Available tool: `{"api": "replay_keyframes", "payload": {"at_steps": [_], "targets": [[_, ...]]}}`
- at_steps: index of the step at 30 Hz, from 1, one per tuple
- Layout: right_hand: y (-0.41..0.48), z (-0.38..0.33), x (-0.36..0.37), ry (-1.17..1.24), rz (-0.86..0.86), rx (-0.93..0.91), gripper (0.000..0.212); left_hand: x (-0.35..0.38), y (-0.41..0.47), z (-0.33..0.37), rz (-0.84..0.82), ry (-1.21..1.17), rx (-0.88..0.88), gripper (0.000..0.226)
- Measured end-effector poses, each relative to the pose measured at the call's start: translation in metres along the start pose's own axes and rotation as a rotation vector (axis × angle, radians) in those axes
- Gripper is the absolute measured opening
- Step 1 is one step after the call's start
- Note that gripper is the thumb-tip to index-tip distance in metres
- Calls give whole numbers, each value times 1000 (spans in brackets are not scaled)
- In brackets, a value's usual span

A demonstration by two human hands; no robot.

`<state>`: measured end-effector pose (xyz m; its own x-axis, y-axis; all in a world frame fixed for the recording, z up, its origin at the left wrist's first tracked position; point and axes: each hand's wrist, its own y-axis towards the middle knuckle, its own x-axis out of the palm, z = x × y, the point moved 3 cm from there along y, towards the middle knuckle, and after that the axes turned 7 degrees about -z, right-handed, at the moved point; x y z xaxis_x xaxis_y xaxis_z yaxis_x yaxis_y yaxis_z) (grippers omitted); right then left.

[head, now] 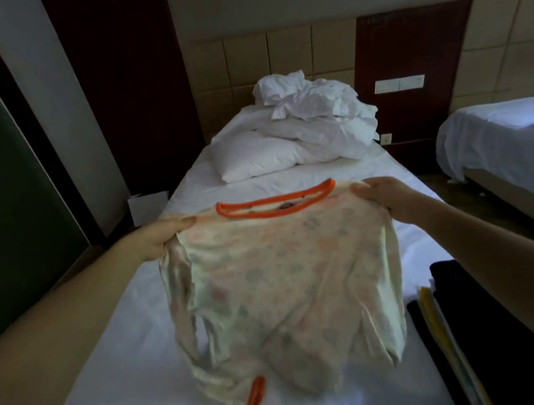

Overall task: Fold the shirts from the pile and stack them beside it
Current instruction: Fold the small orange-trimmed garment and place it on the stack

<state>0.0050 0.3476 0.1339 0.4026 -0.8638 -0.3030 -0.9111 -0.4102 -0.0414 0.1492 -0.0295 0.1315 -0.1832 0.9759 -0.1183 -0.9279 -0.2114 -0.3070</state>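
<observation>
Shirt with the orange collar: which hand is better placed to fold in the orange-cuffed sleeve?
Probably the left hand: it grips the shirt at the shoulder above that sleeve, whose cuff hangs on its side. The right hand holds the opposite shoulder.

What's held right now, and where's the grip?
The pale shirt with orange collar, held up over the bed: left hand pinches one shoulder, right hand the other.

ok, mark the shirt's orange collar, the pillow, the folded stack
orange collar (pixel 271 214): head view, lower band of neckline.
pillow (pixel 252 157): head view, middle of its face.
folded stack (pixel 473 317): head view, dark top layer.
</observation>
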Motion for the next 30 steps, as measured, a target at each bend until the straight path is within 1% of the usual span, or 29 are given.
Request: {"api": "replay_keyframes", "payload": {"at_steps": [2,3,5,7,9,10,12,14,15,16,17,18,19,20,21,22,23,24,25,26,28,30], "targets": [[20,-35,-14,19,126,-82,13,-6,6,49,128,36,184,35],[27,-55,-22,17,185,-132,15,-10,8,75,182,33,277,33],[35,-95,-38,-28,307,-249,25,-19,5,122,276,25,421,33],[30,-129,-49,-92,408,-406,36,-26,-3,155,361,87,542,30],[19,-142,-50,-152,431,-507,33,-25,-14,166,385,155,633,26],[12,-137,-47,-175,409,-516,31,-20,-22,161,377,191,649,24],[-1,-109,-38,-226,328,-480,22,-9,-35,130,325,326,620,20],[-18,-60,-23,-298,200,-370,13,3,-41,75,211,475,510,13],[-27,-28,-13,-333,117,-295,13,7,-43,40,132,524,442,8],[-38,4,-1,-358,27,-231,21,13,-48,4,42,567,380,10],[-50,34,11,-381,-63,-196,33,18,-50,-33,-52,604,327,18],[-61,66,22,-418,-140,-173,40,24,-54,-70,-134,630,268,22],[-72,97,34,-471,-218,-123,37,32,-59,-105,-202,652,200,19],[-80,130,43,-537,-318,-33,33,40,-64,-140,-269,675,140,14],[-91,162,54,-616,-422,40,37,47,-68,-174,-325,703,91,13],[-102,191,63,-685,-546,60,43,54,-73,-205,-386,723,51,15],[-114,217,72,-732,-673,86,39,59,-78,-237,-443,743,11,17],[-126,238,79,-786,-785,135,28,61,-81,-265,-491,754,-27,20],[-136,254,86,-866,-866,173,16,63,-84,-288,-521,769,-53,23],[-142,263,93,-923,-906,198,14,65,-86,-303,-535,779,-64,28],[-150,263,109,-1027,-976,209,26,63,-87,-319,-563,772,-93,36],[-151,245,128,-1193,-1008,158,29,61,-87,-315,-626,729,-129,39]]}}
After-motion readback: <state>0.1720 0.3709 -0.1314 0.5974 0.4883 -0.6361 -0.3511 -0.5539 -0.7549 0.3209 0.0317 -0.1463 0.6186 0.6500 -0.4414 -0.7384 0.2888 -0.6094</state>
